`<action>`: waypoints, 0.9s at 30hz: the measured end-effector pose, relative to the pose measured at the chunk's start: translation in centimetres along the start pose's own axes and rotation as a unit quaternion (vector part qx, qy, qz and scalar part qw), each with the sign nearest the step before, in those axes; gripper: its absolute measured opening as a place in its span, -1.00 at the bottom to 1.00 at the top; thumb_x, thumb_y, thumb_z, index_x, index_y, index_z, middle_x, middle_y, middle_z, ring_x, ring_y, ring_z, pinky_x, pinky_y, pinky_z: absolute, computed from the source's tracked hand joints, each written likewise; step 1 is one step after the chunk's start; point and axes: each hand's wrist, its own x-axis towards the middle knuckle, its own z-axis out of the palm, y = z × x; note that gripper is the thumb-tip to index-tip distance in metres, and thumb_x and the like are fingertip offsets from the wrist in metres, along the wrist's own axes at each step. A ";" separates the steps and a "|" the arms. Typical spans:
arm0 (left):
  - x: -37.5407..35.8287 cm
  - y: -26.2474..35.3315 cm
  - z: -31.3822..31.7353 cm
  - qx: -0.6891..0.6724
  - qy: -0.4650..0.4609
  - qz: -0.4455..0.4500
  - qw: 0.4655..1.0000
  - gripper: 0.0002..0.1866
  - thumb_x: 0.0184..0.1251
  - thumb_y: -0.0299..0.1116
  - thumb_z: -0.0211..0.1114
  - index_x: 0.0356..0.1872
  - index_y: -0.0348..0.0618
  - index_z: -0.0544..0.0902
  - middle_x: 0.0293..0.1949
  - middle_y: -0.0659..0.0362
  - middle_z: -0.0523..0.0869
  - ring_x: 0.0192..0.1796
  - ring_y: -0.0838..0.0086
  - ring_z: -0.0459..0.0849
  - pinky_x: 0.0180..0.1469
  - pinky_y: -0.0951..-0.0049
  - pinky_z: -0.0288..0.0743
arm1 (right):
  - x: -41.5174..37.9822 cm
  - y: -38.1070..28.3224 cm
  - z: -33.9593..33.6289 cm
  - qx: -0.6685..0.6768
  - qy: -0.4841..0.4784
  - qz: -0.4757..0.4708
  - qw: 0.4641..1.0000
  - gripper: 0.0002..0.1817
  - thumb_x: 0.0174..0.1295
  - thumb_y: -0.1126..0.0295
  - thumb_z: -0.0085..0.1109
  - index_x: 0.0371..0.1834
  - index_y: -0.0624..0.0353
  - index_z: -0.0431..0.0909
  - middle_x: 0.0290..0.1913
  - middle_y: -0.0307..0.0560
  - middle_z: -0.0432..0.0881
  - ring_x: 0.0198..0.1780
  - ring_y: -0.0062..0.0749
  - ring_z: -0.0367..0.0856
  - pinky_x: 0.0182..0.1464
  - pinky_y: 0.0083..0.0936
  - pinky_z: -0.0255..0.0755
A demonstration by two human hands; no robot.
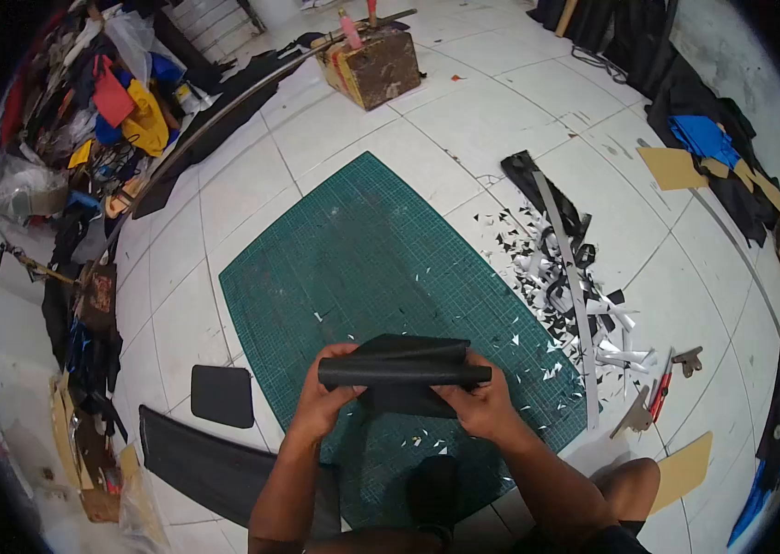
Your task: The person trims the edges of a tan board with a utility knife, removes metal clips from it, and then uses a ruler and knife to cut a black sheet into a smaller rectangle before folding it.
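My left hand (319, 399) and my right hand (486, 403) grip the two ends of a folded black sheet of material (404, 372), thumbs on the near side. Its near edge is rolled over, and a flap shows behind the roll and another hangs below. The sheet is held above a green cutting mat (316, 249) with grid lines and small white scraps on it. To the left on the tiles lie a small black rounded piece (221, 396) and a longer black piece (215, 462), partly hidden by my left arm.
A metal ruler (570, 277) lies across a pile of black and white offcuts (552, 286) at right. Nearby are a red cutter knife (660, 397), metal clips (687, 361) and tan board (683, 471). A worn block (372, 69) stands at the back; clutter (122, 102) fills the left.
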 end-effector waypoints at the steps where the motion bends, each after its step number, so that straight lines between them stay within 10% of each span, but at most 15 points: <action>1: -0.1 -0.1 0.5 0.001 0.007 0.027 1.000 -0.16 0.21 -0.67 0.35 0.48 -0.18 0.09 0.02 0.09 0.68 0.08 0.39 0.69 0.13 0.35 0.58 | 0.0 0.0 -0.1 0.005 0.006 -0.001 1.000 -0.67 0.35 0.50 0.27 0.14 0.32 0.52 -0.01 -0.11 0.69 0.01 -0.51 0.63 0.12 -0.49 0.50; 13: -1.2 1.0 3.2 0.094 0.014 0.101 0.990 -0.06 0.17 -0.42 0.50 0.51 -0.14 0.10 0.25 -0.05 0.52 0.29 0.25 0.56 0.37 0.21 0.42 | -0.8 0.2 -1.5 0.012 0.057 0.085 0.995 -0.70 0.33 0.38 0.33 0.08 0.24 0.62 -0.02 -0.18 0.71 -0.05 -0.52 0.62 0.06 -0.47 0.48; 20: 0.2 -1.3 2.9 -0.101 -0.081 0.219 0.967 -0.03 0.16 -0.39 0.55 0.52 -0.20 0.11 0.39 0.04 0.41 0.31 0.29 0.55 0.37 0.26 0.41 | 0.2 -8.3 0.2 -0.328 -0.189 -0.154 0.913 -0.39 0.00 0.42 0.43 0.21 0.22 0.57 0.09 0.05 0.71 0.01 -0.05 0.75 0.06 -0.26 0.62; 26: -0.4 -2.6 2.8 -0.210 -0.070 -0.036 0.975 -0.38 0.26 -0.43 0.46 0.32 -0.30 0.44 0.23 0.06 0.60 0.22 0.32 0.62 0.27 0.33 0.51 | 0.3 -11.0 0.3 -0.326 -0.158 -0.113 0.925 -0.56 0.06 0.48 0.44 0.05 0.26 0.60 0.00 0.00 0.74 -0.08 -0.24 0.78 0.00 -0.37 0.63; 27: -1.0 -2.5 3.1 -0.152 -0.058 0.027 0.986 -0.45 0.27 -0.43 0.45 0.26 -0.31 0.48 0.18 0.07 0.64 0.19 0.33 0.64 0.24 0.32 0.53 | -0.2 -9.9 -0.2 -0.288 -0.109 -0.092 0.947 -0.59 0.08 0.49 0.44 0.03 0.26 0.60 -0.03 -0.02 0.74 -0.08 -0.29 0.76 0.00 -0.40 0.61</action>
